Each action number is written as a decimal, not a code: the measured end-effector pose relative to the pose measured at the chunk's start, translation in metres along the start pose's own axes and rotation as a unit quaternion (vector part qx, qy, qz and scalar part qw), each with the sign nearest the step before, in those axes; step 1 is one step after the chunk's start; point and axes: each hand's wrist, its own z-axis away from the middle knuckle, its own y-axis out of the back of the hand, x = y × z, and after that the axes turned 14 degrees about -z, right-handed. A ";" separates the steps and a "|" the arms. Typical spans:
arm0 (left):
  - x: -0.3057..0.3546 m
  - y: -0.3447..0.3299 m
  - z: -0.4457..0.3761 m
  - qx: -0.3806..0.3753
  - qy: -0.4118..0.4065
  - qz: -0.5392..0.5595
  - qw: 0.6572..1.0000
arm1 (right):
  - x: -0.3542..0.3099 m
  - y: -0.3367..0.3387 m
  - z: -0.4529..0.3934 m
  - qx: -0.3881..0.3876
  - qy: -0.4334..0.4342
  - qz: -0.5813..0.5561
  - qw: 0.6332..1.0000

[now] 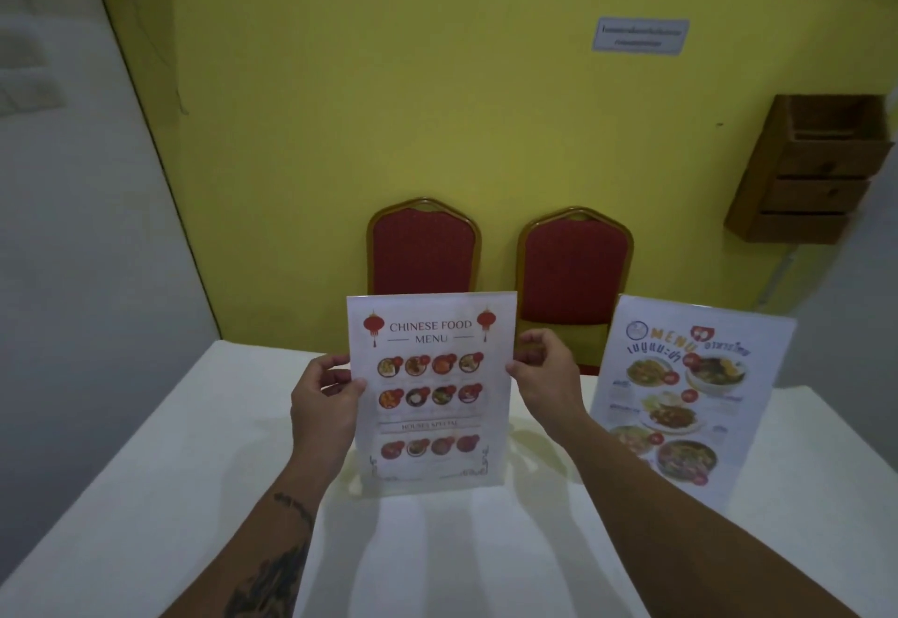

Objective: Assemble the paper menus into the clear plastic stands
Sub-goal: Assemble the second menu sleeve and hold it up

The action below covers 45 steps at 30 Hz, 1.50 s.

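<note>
A paper sheet headed "Chinese Food Menu" [430,389] stands upright inside a clear plastic stand, whose base rests on the white table [146,496] in the middle of the view. My left hand [324,398] pinches the stand's left edge, thumb on the front. My right hand [544,372] pinches its right edge at about the same height. To the right, a second clear stand with a colourful Thai menu [690,398] stands on the table, leaning back a little, untouched.
Two red chairs with gold frames [425,248] [576,267] stand behind the table against a yellow wall. A brown wooden box [811,170] hangs on the wall at the right. A white wall runs along the left side.
</note>
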 end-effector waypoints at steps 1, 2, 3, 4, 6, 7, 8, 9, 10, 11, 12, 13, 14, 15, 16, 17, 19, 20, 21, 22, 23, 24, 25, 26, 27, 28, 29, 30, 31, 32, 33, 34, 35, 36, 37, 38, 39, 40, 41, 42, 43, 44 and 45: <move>0.002 -0.001 0.000 0.005 0.003 -0.005 1.000 | 0.000 -0.001 0.000 -0.003 0.002 -0.006 1.000; 0.004 -0.003 -0.001 0.012 0.008 -0.009 1.000 | -0.001 -0.002 -0.001 -0.006 0.007 -0.015 1.000; 0.006 -0.005 -0.002 0.020 0.014 -0.011 1.000 | 0.000 -0.004 -0.002 -0.011 0.015 -0.024 1.000; 0.007 -0.007 -0.003 0.027 0.020 -0.013 0.999 | 0.001 -0.007 -0.002 -0.014 0.022 -0.033 0.999; 0.008 -0.010 -0.003 0.039 0.028 -0.025 0.999 | 0.004 -0.012 -0.003 -0.017 0.036 -0.045 0.998; 0.009 -0.011 -0.003 0.046 0.028 -0.033 0.998 | 0.006 -0.015 -0.004 -0.015 0.044 -0.050 0.998; 0.009 -0.012 -0.003 0.054 0.028 -0.042 0.997 | 0.008 -0.018 -0.006 -0.013 0.050 -0.053 0.997; 0.010 -0.012 -0.002 0.062 0.028 -0.049 0.996 | 0.011 -0.020 -0.011 -0.011 0.056 -0.051 0.997; 0.010 -0.012 -0.003 0.071 0.027 -0.054 0.996 | 0.012 -0.023 -0.017 -0.013 0.062 -0.044 0.997; 0.011 -0.012 -0.004 0.079 0.027 -0.057 0.995 | 0.012 -0.026 -0.022 -0.018 0.065 -0.037 0.997; 0.011 -0.010 -0.004 0.087 0.027 -0.059 0.994 | 0.012 -0.030 -0.027 -0.028 0.067 -0.034 0.997; 0.011 -0.007 -0.006 0.095 0.028 -0.059 0.993 | 0.010 -0.036 -0.032 -0.040 0.068 -0.033 0.996; 0.012 -0.002 -0.007 0.103 0.028 -0.059 0.993 | 0.009 -0.043 -0.037 -0.050 0.069 -0.036 0.996; 0.012 0.003 -0.010 0.110 0.029 -0.058 0.992 | 0.006 -0.051 -0.040 -0.059 0.069 -0.038 0.995; 0.013 0.010 -0.013 0.118 0.031 -0.056 0.991 | 0.004 -0.060 -0.044 -0.071 0.069 -0.040 0.994; 0.013 0.018 -0.017 0.125 0.033 -0.053 0.990 | 0.000 -0.070 -0.047 -0.082 0.066 -0.042 0.994; 0.015 0.034 -0.027 0.142 0.038 -0.045 0.988 | -0.008 -0.093 -0.054 -0.108 0.064 -0.052 0.991; 0.015 0.043 -0.033 0.152 0.041 -0.042 0.987 | -0.012 -0.106 -0.057 -0.119 0.066 -0.058 0.989; 0.015 0.052 -0.040 0.162 0.042 -0.040 0.985 | -0.016 -0.119 -0.058 -0.128 0.068 -0.060 0.988; 0.015 0.061 -0.047 0.169 0.045 -0.037 0.984 | -0.019 -0.132 -0.060 -0.135 0.067 -0.062 0.987; 0.014 0.070 -0.055 0.176 0.047 -0.034 0.983 | -0.022 -0.146 -0.061 -0.140 0.063 -0.066 0.986; 0.012 0.079 -0.064 0.183 0.049 -0.032 0.981 | -0.024 -0.159 -0.063 -0.146 0.060 -0.069 0.985; 0.010 0.088 -0.073 0.190 0.050 -0.031 0.980 | -0.026 -0.174 -0.064 -0.152 0.057 -0.071 0.984; 0.008 0.096 -0.082 0.197 0.053 -0.032 0.978 | -0.027 -0.187 -0.066 -0.157 0.055 -0.072 0.984; 0.006 0.104 -0.090 0.204 0.056 -0.034 0.977 | -0.029 -0.201 -0.067 -0.161 0.053 -0.071 0.983; 0.005 0.111 -0.099 0.210 0.060 -0.034 0.975 | -0.030 -0.214 -0.068 -0.164 0.050 -0.071 0.983; 0.003 0.118 -0.107 0.215 0.063 -0.037 0.974 | -0.030 -0.227 -0.070 -0.167 0.046 -0.071 0.982; 0.001 0.124 -0.115 0.219 0.065 -0.040 0.973 | -0.031 -0.240 -0.072 -0.168 0.041 -0.070 0.982; -0.002 0.130 -0.123 0.224 0.067 -0.042 0.971 | -0.031 -0.253 -0.073 -0.168 0.036 -0.069 0.983; -0.005 0.136 -0.131 0.228 0.069 -0.042 0.970 | -0.030 -0.265 -0.075 -0.167 0.031 -0.067 0.983; -0.009 0.141 -0.140 0.230 0.073 -0.041 0.969 | -0.029 -0.276 -0.077 -0.168 0.028 -0.063 0.983; -0.013 0.145 -0.147 0.231 0.079 -0.041 0.969 | -0.028 -0.287 -0.078 -0.171 0.026 -0.060 0.983; -0.017 0.149 -0.154 0.230 0.084 -0.042 0.969 | -0.027 -0.297 -0.080 -0.173 0.023 -0.056 0.983; -0.022 0.152 -0.162 0.229 0.089 -0.043 0.968 | -0.026 -0.305 -0.081 -0.174 0.023 -0.051 0.983; -0.027 0.155 -0.169 0.228 0.094 -0.045 0.968 | -0.025 -0.313 -0.082 -0.174 0.024 -0.044 0.984; -0.031 0.157 -0.175 0.226 0.098 -0.047 0.968 | -0.023 -0.320 -0.084 -0.173 0.025 -0.035 0.984; -0.035 0.159 -0.180 0.225 0.101 -0.049 0.968 | -0.022 -0.325 -0.085 -0.173 0.030 -0.027 0.984; -0.038 0.161 -0.185 0.224 0.102 -0.051 0.968 | -0.021 -0.330 -0.086 -0.172 0.036 -0.020 0.984; -0.040 0.163 -0.189 0.222 0.104 -0.053 0.968 | -0.020 -0.335 -0.087 -0.170 0.041 -0.014 0.985; -0.043 0.164 -0.193 0.219 0.103 -0.058 0.969 | -0.020 -0.339 -0.088 -0.168 0.045 -0.010 0.985; -0.044 0.165 -0.196 0.215 0.101 -0.064 0.969 | -0.019 -0.341 -0.089 -0.167 0.047 -0.007 0.985; -0.046 0.166 -0.198 0.212 0.099 -0.069 0.970 | -0.019 -0.344 -0.090 -0.168 0.047 -0.005 0.985; -0.048 0.167 -0.200 0.211 0.098 -0.069 0.970 | -0.018 -0.346 -0.091 -0.168 0.046 -0.003 0.985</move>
